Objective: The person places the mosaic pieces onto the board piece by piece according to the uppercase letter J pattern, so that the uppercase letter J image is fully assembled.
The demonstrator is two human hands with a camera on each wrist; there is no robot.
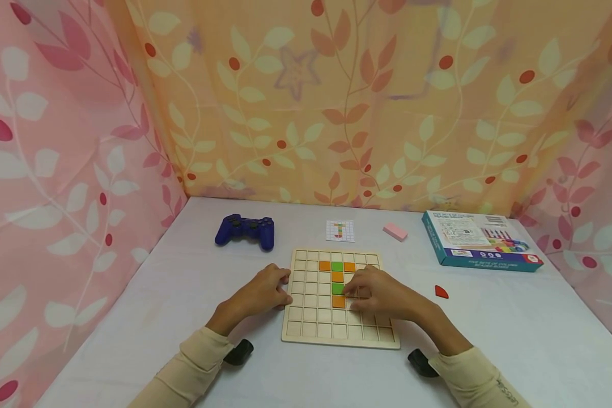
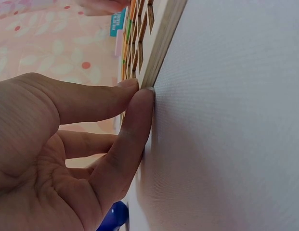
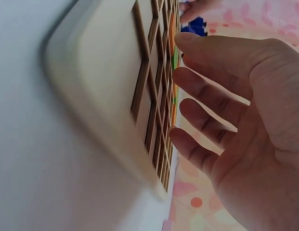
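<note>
A wooden grid board (image 1: 316, 330) lies on the table with several orange and green square tiles set in its cells. Three of them form a row near the far edge, and a column runs down from the middle green tile (image 1: 337, 266). At the board's left edge my left hand (image 1: 259, 292) pinches the rim between thumb and index finger, close up in the left wrist view. Over the right half is my right hand (image 1: 382, 292), its fingertips by the lower green tile (image 1: 338, 289) and orange tile (image 1: 339, 301). Its fingers are loosely bent and spread in the right wrist view.
Behind the board lie a small pattern card (image 1: 340, 230) and a pink block (image 1: 395, 232). A blue game controller (image 1: 245, 231) sits back left, a flat box (image 1: 481, 241) back right. One red wedge-shaped piece (image 1: 441, 292) lies right of the board. Patterned cloth surrounds the table.
</note>
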